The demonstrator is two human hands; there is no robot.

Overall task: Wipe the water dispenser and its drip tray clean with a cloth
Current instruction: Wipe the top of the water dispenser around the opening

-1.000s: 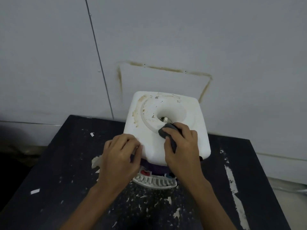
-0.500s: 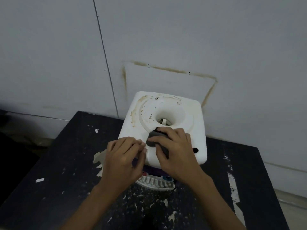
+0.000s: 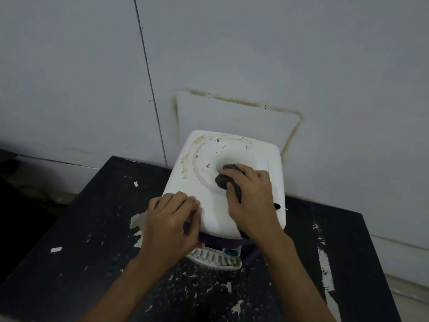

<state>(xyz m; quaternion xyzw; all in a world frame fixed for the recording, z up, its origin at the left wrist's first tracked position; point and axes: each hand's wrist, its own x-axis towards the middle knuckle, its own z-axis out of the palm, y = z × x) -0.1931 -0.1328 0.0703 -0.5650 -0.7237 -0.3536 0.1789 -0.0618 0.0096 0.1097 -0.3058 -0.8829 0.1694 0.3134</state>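
Nearest to the camera is a black table point(image 3: 69, 275), and its top is covered with many white flecks and scratches. A small white scrap point(image 3: 56, 249) lies on its left part. Both bare forearms reach forward over the table.

The drip tray point(image 3: 214, 259) is white with a row of slots. It sticks out at the foot of the water dispenser point(image 3: 222, 212), under a purple band, and it is between the two wrists. A red part and a blue part show just above it.

The left hand point(image 3: 170, 225) holds the front left corner of the dispenser. Its fingers are curled over the top edge and the thumb lies against the front side. Just left of this hand, a torn pale piece point(image 3: 137, 220) lies on the table.

The right hand point(image 3: 251, 201) is further in, on the top of the dispenser. Its fingers are bent around a dark grey cloth point(image 3: 224, 180) and press it onto the raised ring, at the edge of the round well in the middle. One end of the cloth hangs down under the palm.

The dispenser stands at the back of the table. Its white top has brown, crusty dirt along the left and far side of the ring.

Behind it is a grey wall point(image 3: 232, 43) with a vertical seam and a brownish stain outline point(image 3: 234, 102) shaped like a rectangle.
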